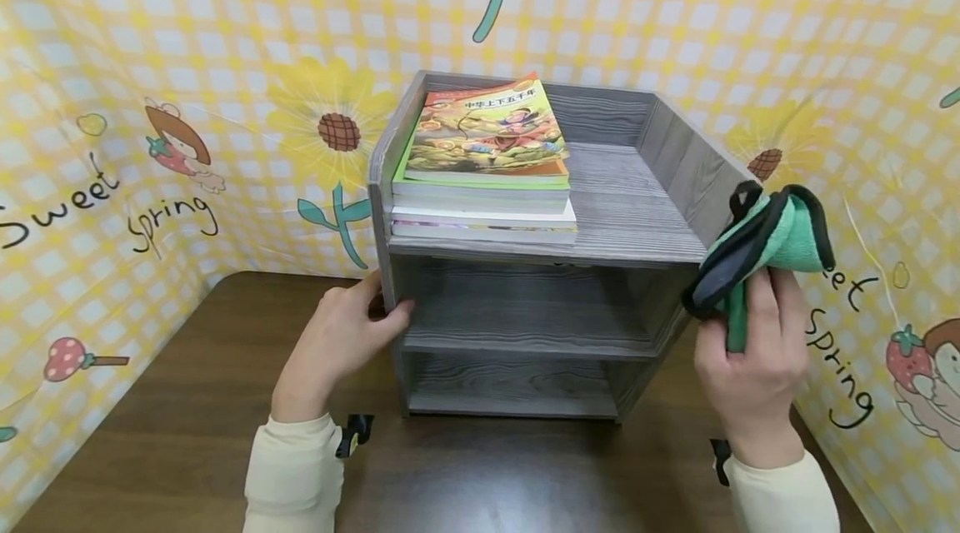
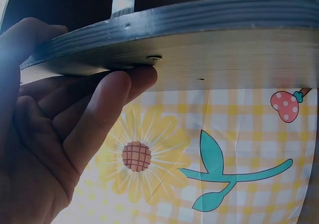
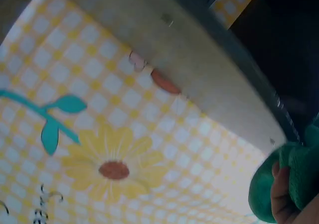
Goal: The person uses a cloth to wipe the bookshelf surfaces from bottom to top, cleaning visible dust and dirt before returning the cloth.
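A grey wood-grain shelf unit (image 1: 525,341) stands on the table. My left hand (image 1: 341,341) grips its left side panel (image 1: 380,216), the thumb over the front edge and the fingers along the outer face. In the left wrist view those fingers (image 2: 112,97) lie against the panel's pale outer side. My right hand (image 1: 757,358) holds a green cleaning cloth (image 1: 802,233) with black edging, bunched up at the top of the right side panel (image 1: 693,158). The right wrist view shows part of the green cloth (image 3: 304,174) beside that panel's edge.
A stack of books (image 1: 487,133) lies on the left of the top shelf, an illustrated cover uppermost. Two lower compartments face the front. The brown table (image 1: 187,433) extends around the unit, and a yellow checked cloth backdrop (image 1: 247,0) hangs behind and on both sides.
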A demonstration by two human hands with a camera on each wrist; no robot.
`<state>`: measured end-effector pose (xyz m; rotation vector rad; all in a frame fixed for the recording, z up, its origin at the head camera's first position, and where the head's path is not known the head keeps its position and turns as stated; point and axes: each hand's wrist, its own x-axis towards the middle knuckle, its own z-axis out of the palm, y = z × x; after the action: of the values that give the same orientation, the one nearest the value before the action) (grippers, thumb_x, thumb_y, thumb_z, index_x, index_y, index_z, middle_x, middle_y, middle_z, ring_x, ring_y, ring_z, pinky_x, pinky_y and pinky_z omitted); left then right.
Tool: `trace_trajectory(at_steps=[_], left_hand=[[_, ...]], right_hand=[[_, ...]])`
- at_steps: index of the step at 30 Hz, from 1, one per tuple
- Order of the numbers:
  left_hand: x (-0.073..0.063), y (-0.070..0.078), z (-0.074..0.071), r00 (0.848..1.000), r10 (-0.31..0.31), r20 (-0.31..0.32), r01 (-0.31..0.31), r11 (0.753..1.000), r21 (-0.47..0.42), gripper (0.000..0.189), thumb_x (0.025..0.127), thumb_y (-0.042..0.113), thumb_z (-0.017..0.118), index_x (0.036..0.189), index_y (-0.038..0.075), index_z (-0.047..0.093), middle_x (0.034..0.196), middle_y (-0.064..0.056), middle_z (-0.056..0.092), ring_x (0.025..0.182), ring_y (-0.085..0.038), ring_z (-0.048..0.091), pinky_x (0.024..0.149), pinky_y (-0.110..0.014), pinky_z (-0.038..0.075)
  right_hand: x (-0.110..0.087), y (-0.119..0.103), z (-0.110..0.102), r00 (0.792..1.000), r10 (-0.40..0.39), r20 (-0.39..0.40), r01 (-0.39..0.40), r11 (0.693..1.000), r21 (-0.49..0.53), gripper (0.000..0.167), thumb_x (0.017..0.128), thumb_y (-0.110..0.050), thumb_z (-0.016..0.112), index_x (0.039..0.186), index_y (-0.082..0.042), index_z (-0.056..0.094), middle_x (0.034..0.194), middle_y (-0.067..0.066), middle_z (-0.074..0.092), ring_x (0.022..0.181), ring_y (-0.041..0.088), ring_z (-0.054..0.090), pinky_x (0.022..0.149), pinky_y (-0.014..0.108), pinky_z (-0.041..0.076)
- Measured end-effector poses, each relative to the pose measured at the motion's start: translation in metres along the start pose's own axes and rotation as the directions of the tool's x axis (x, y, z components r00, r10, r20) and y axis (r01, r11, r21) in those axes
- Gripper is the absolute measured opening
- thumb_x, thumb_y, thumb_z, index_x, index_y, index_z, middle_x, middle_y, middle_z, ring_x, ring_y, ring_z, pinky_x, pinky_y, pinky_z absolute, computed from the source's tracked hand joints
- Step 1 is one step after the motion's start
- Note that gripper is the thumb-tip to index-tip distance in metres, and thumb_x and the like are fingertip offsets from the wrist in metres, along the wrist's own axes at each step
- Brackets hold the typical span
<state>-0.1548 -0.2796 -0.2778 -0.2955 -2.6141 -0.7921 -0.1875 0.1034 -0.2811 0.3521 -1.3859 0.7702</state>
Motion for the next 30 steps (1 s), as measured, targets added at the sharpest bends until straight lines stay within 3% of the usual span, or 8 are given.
trace_trajectory(at_steps=[7,12,16,18,20,24,27,30], left_hand=[[0.000,-0.001,-0.003,1.000,0.019,-0.004,-0.019,1.000,-0.001,0.015,0.096,0.024,0.067,0.094,0.009,0.064,0.066,0.003,0.058,0.057,-0.012,0.052,0.054,-0.032,0.044],[0.004,-0.011,-0.015,0.998,-0.024,0.066,0.030,0.995,-0.094,0.046,0.097,0.043,0.067,0.126,0.007,0.066,0.100,-0.006,0.073,0.087,-0.019,0.068,0.075,-0.041,0.053],[0.014,-0.015,-0.032,1.000,0.017,0.005,-0.015,0.970,-0.244,0.062,0.101,0.044,0.060,0.150,0.008,0.049,0.129,-0.018,0.064,0.110,-0.024,0.063,0.091,-0.041,0.051],[0.024,-0.013,-0.043,0.995,0.079,-0.063,-0.097,0.924,-0.370,0.066,0.102,0.044,0.058,0.156,0.011,0.040,0.141,-0.022,0.055,0.117,-0.023,0.059,0.094,-0.035,0.050],[0.037,-0.008,-0.054,0.979,0.163,-0.119,-0.202,0.825,-0.528,0.070,0.100,0.045,0.060,0.158,0.015,0.036,0.151,-0.020,0.045,0.127,-0.024,0.055,0.094,-0.028,0.050],[0.063,0.004,-0.073,0.942,0.285,-0.178,-0.326,0.643,-0.693,0.077,0.094,0.041,0.072,0.158,0.017,0.036,0.162,-0.012,0.031,0.143,-0.032,0.038,0.099,-0.026,0.047],[0.075,0.011,-0.080,0.925,0.334,-0.180,-0.361,0.630,-0.688,0.077,0.090,0.038,0.077,0.155,0.014,0.043,0.163,-0.008,0.029,0.148,-0.028,0.029,0.103,-0.026,0.042],[0.084,0.016,-0.081,0.919,0.365,-0.148,-0.364,0.644,-0.673,0.071,0.089,0.035,0.079,0.149,0.011,0.052,0.163,-0.006,0.030,0.149,-0.024,0.026,0.107,-0.025,0.038]], right_hand=[[-0.007,0.013,-0.013,0.981,-0.082,0.175,0.096,0.993,-0.069,0.042,0.079,-0.013,0.048,0.112,0.003,0.069,0.118,0.027,0.064,0.088,0.048,0.057,0.056,0.058,0.040],[-0.028,0.016,-0.025,0.951,-0.121,0.284,0.152,0.984,-0.090,0.041,0.079,-0.015,0.047,0.110,0.003,0.067,0.111,0.031,0.059,0.077,0.048,0.056,0.047,0.058,0.040],[-0.054,0.020,-0.036,0.920,-0.131,0.370,0.175,0.981,-0.088,0.041,0.083,-0.016,0.049,0.113,0.004,0.067,0.110,0.033,0.058,0.083,0.049,0.060,0.052,0.059,0.046],[-0.065,0.021,-0.041,0.908,-0.123,0.402,0.174,0.980,-0.094,0.041,0.084,-0.017,0.049,0.114,0.004,0.067,0.110,0.033,0.058,0.084,0.049,0.061,0.053,0.058,0.048],[-0.072,0.019,-0.044,0.912,-0.111,0.394,0.160,0.983,-0.095,0.041,0.084,-0.016,0.048,0.114,0.005,0.067,0.110,0.033,0.059,0.083,0.048,0.061,0.052,0.057,0.048],[-0.076,0.002,-0.039,0.966,-0.116,0.230,0.138,0.987,-0.081,0.037,0.080,-0.011,0.048,0.106,0.007,0.068,0.107,0.031,0.062,0.076,0.047,0.059,0.049,0.052,0.042],[-0.073,-0.013,-0.026,0.982,-0.181,0.061,0.182,0.983,-0.012,0.032,0.076,-0.009,0.050,0.098,0.007,0.067,0.102,0.031,0.064,0.069,0.047,0.055,0.051,0.049,0.039],[-0.067,-0.027,-0.009,0.954,-0.298,-0.010,0.298,0.950,0.093,0.024,0.077,-0.007,0.052,0.091,0.006,0.066,0.091,0.029,0.062,0.063,0.045,0.051,0.052,0.049,0.039]])
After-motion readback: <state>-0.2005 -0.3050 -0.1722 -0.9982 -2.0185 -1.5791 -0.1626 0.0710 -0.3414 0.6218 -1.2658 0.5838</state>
